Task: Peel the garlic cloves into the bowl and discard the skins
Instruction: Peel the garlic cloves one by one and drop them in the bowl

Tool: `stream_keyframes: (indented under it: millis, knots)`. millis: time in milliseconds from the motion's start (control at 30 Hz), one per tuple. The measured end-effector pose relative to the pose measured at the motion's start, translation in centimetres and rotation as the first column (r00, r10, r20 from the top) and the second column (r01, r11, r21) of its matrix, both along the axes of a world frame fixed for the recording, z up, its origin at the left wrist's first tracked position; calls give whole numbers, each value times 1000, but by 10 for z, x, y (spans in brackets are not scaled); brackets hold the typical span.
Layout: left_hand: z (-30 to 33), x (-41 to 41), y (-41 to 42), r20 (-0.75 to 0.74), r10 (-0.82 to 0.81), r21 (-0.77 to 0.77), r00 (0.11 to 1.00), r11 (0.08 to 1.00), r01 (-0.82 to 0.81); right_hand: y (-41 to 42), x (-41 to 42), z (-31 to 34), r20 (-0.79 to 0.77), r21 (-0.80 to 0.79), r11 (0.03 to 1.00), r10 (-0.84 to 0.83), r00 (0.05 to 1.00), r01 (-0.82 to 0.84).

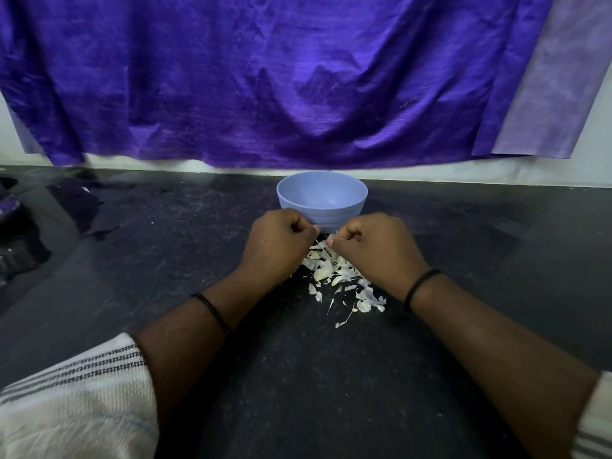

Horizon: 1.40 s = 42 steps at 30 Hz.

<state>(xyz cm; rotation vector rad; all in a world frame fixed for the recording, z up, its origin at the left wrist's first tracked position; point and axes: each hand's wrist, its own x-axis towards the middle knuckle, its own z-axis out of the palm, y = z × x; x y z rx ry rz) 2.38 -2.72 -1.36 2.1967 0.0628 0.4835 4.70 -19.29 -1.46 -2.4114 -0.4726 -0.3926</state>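
A light blue bowl (pixel 322 197) stands on the dark countertop, just beyond my hands; what lies in it is hidden by its wall. My left hand (pixel 280 241) and my right hand (pixel 374 246) are both curled and meet in front of the bowl. Between their fingertips they pinch a small pale garlic clove (pixel 326 240), which the fingers mostly hide. Below and between my wrists lies a heap of white garlic skins (pixel 341 279), scattered toward me on the counter.
The black countertop (pixel 165 260) stretches left and right. A purple cloth (pixel 265 77) hangs along the back wall. Dark things sit at the far left edge (pixel 13 226).
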Motion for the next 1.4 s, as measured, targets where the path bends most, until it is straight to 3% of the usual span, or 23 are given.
stream_keyframes:
  millis: [167, 300, 433, 600, 733, 1167, 1400]
  knots:
    - [0, 2, 0, 11, 37, -30, 999, 999, -37, 10, -2, 2, -16, -178, 984, 6, 1000, -9]
    - [-1, 0, -2, 36, 29, 19, 999, 999, -30, 7, -5, 3, 96, -238, 971, 52, 994, -27]
    - [0, -2, -3, 139, -21, 36, 990, 999, 16, 1, -11, 3, 71, -38, 996, 85, 994, -83]
    - [-1, -6, -9, 153, -217, -150, 964, 959, 240, -10, -17, 11, -30, 247, 965, 101, 994, -91]
    - [1, -8, -13, 127, -254, -232, 959, 932, 277, -13, -18, 10, -165, 427, 902, 143, 976, -60]
    - [8, -12, -13, 10, -225, -221, 974, 950, 222, -10, -21, 7, -178, 558, 829, 156, 972, -31]
    - [9, -10, -13, -103, -257, -437, 961, 880, 188, -9, -20, 5, -218, 613, 790, 158, 963, 9]
